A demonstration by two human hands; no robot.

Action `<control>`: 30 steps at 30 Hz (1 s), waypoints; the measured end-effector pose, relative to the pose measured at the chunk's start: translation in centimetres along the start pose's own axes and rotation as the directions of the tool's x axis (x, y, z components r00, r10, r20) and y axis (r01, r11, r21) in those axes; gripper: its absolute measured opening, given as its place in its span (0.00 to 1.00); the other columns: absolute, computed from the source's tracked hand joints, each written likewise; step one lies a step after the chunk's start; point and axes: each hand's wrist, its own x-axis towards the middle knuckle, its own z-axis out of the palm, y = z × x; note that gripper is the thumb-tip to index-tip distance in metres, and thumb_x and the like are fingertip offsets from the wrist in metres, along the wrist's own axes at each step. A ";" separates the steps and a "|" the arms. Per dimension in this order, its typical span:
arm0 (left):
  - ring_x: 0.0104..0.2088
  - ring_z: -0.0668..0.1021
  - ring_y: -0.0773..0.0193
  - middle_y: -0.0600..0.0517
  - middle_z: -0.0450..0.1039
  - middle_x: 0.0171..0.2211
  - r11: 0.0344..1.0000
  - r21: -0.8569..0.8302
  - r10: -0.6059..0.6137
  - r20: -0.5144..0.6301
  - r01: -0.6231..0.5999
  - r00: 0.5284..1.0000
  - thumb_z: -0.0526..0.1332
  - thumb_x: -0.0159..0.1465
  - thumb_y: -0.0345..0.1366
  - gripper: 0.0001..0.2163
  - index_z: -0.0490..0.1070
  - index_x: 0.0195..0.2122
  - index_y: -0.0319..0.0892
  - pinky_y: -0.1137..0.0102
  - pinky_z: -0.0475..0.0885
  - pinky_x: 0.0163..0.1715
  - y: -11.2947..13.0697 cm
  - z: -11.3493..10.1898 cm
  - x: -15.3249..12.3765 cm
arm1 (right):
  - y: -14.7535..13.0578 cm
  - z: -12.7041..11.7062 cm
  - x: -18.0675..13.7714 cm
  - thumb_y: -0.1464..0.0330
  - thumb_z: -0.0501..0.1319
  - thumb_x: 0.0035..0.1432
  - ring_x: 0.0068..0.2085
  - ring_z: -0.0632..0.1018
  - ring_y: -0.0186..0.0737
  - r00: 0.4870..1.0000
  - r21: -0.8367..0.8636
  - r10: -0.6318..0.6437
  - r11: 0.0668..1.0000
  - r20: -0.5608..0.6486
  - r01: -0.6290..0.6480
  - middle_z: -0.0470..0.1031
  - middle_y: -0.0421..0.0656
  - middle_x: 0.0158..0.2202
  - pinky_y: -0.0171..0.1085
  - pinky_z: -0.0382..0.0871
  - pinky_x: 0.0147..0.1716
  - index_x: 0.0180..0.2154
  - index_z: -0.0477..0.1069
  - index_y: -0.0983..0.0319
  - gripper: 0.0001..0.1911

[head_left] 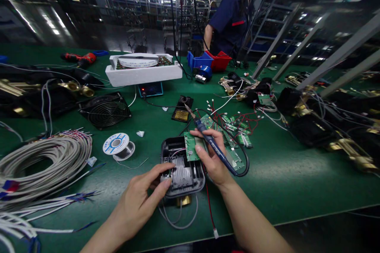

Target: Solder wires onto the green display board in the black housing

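A black plastic housing (178, 154) lies open on the green bench (282, 182), with a grey finned block inside and a green circuit board (190, 147) tilted at its right side. My left hand (139, 199) pinches at the housing's front left edge, fingertips on the grey block. My right hand (212, 158) is closed round a blue-handled soldering iron (212, 142), its tip pointing up and away from the board; the thumb rests on the board's edge. A black cable loops from the iron. Red and white wires trail out under the housing.
A solder spool (117, 144) and a black fan (104, 111) sit to the left, beside coils of grey cable (44, 162). An iron stand (181, 111), a white foam tray (142, 69) and loose small boards (237, 126) lie beyond. Another person in blue (228, 19) stands at the far side.
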 end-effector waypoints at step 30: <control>0.34 0.73 0.58 0.53 0.72 0.30 0.788 0.523 0.299 0.138 -0.326 0.944 0.64 0.60 0.28 0.05 0.78 0.33 0.45 0.66 0.64 0.33 4.6 -2.0 3.2 | 0.0 -0.1 -0.1 0.65 0.63 0.62 0.55 0.75 0.44 1.000 -0.028 -0.002 1.000 0.030 0.003 0.76 0.46 0.51 0.50 0.63 0.58 0.49 0.62 0.54 0.15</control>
